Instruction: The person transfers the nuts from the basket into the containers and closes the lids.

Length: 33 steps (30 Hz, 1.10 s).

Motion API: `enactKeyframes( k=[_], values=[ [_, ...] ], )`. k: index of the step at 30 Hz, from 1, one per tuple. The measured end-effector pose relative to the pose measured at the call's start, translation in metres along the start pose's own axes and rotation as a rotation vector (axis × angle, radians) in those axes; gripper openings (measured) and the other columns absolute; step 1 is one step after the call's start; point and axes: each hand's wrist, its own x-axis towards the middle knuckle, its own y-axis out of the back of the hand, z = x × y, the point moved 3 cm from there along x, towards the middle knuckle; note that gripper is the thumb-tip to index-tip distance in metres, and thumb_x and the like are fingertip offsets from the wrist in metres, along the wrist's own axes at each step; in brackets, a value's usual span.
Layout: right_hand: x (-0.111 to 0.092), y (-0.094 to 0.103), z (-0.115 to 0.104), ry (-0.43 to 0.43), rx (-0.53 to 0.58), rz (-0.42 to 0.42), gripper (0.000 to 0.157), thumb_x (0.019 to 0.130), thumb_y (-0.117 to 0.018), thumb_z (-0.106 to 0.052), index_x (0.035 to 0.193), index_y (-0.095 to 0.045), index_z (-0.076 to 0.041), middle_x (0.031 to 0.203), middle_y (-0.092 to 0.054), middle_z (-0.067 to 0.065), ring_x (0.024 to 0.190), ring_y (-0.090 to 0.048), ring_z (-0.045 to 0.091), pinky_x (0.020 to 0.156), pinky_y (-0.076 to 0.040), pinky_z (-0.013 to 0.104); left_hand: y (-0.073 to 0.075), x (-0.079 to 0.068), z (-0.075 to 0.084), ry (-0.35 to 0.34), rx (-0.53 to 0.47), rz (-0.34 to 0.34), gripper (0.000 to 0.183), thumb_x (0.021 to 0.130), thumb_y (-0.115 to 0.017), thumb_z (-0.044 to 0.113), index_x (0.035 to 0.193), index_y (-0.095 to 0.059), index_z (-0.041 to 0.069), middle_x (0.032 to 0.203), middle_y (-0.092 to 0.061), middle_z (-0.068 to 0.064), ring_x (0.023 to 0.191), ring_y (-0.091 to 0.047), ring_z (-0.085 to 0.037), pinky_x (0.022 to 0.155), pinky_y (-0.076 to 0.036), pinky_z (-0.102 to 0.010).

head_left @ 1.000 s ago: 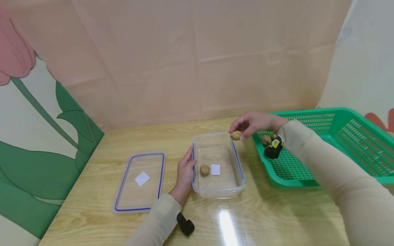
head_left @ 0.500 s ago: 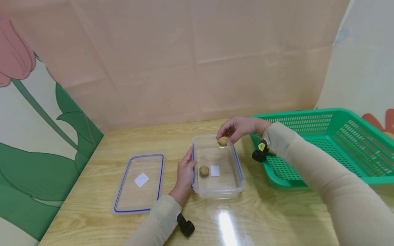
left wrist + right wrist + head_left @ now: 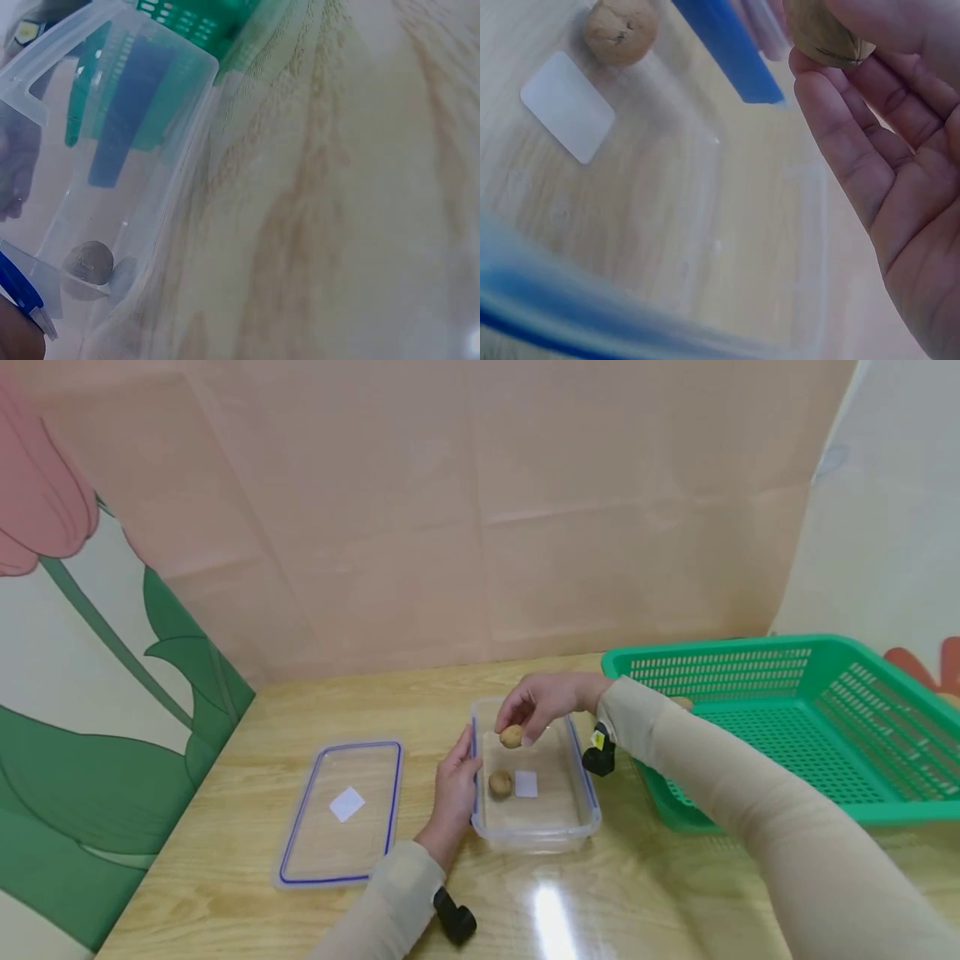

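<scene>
My right hand (image 3: 546,700) pinches a walnut (image 3: 512,737) between thumb and fingertips, above the inside of a clear plastic food container (image 3: 536,833). In the right wrist view, this walnut (image 3: 826,34) shows at the top edge, partly covered by the thumb. Another walnut (image 3: 500,784) lies on the container's floor, beside a white square label (image 3: 527,784). My left hand (image 3: 454,787) holds the container's left side, thumb at the rim and fingers along the outer wall. A blue clip (image 3: 19,285) is near a fingertip in the left wrist view.
Left of the container lies its clear lid (image 3: 307,852) with a blue seal and a white label. A green plastic basket (image 3: 795,760) stands at the right. A walnut (image 3: 682,702) shows in it past my right sleeve. Behind the wooden table (image 3: 247,827) hangs a pinkish sheet.
My right hand has carried the walnut left and down, from the container's right rim to over its inside. My left hand stays at the container's side.
</scene>
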Motion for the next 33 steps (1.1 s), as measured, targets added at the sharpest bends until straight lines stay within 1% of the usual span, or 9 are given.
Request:
enactKeyframes(
  k=[6, 10, 13, 16, 20, 26, 33],
  values=[
    [0.015, -0.01, 0.007, -0.008, 0.032, -0.043, 0.04, 0.073, -0.07, 0.005, 0.112, -0.062, 0.006, 0.1, -0.067, 0.005, 0.088, -0.06, 0.011, 0.079, -0.055, 0.028, -0.001, -0.002, -0.003, 0.013, -0.004, -0.003, 0.052, 0.092, -0.037, 0.0, 0.143, -0.028, 0.002, 0.151, -0.024, -0.011, 0.139, -0.02, -0.024, 0.115, -0.017, -0.039],
    [0.025, -0.013, 0.011, -0.004, -0.015, -0.044, 0.04, 0.071, -0.072, 0.004, 0.11, -0.063, 0.006, 0.1, -0.068, 0.005, 0.086, -0.06, 0.008, 0.078, -0.055, 0.025, -0.001, -0.001, -0.003, -0.016, -0.023, -0.001, 0.052, 0.091, -0.037, -0.002, 0.142, -0.029, -0.001, 0.15, -0.024, -0.014, 0.139, -0.021, -0.026, 0.115, -0.017, -0.039],
    [0.033, -0.017, 0.016, -0.02, -0.028, -0.059, 0.041, 0.07, -0.074, 0.004, 0.109, -0.063, 0.006, 0.099, -0.069, 0.005, 0.085, -0.06, 0.007, 0.079, -0.054, 0.024, -0.002, -0.002, -0.003, -0.041, -0.034, -0.007, 0.052, 0.09, -0.038, -0.003, 0.141, -0.028, -0.004, 0.149, -0.024, -0.017, 0.139, -0.02, -0.027, 0.115, -0.017, -0.039],
    [0.039, -0.023, 0.02, -0.052, -0.018, -0.094, 0.04, 0.069, -0.074, 0.005, 0.108, -0.063, 0.007, 0.098, -0.069, 0.007, 0.083, -0.061, 0.007, 0.081, -0.053, 0.023, -0.003, -0.002, -0.003, -0.044, -0.04, -0.011, 0.053, 0.089, -0.038, -0.003, 0.141, -0.028, -0.004, 0.15, -0.023, -0.018, 0.139, -0.019, -0.027, 0.115, -0.017, -0.039],
    [0.044, -0.028, 0.026, -0.087, -0.038, -0.118, 0.039, 0.069, -0.073, 0.006, 0.108, -0.063, 0.007, 0.097, -0.07, 0.007, 0.08, -0.06, 0.006, 0.079, -0.052, 0.021, -0.003, -0.002, -0.003, -0.034, -0.049, -0.012, 0.054, 0.088, -0.038, -0.004, 0.141, -0.028, -0.003, 0.15, -0.022, -0.018, 0.139, -0.019, -0.027, 0.115, -0.017, -0.038],
    [0.049, -0.03, 0.035, -0.098, -0.089, -0.117, 0.039, 0.069, -0.073, 0.006, 0.107, -0.064, 0.005, 0.099, -0.069, 0.009, 0.082, -0.061, 0.006, 0.082, -0.052, 0.022, -0.004, -0.001, -0.002, -0.032, -0.053, 0.002, 0.053, 0.089, -0.038, -0.004, 0.141, -0.029, -0.002, 0.15, -0.023, -0.017, 0.139, -0.019, -0.027, 0.115, -0.017, -0.038],
    [0.054, -0.032, 0.037, -0.075, -0.133, -0.103, 0.036, 0.067, -0.073, 0.007, 0.102, -0.064, 0.006, 0.093, -0.069, 0.007, 0.079, -0.058, 0.005, 0.079, -0.051, 0.019, -0.003, -0.001, -0.001, -0.042, -0.039, 0.012, 0.052, 0.089, -0.039, -0.004, 0.141, -0.03, -0.002, 0.149, -0.025, -0.018, 0.139, -0.021, -0.029, 0.115, -0.018, -0.04]
  ],
)
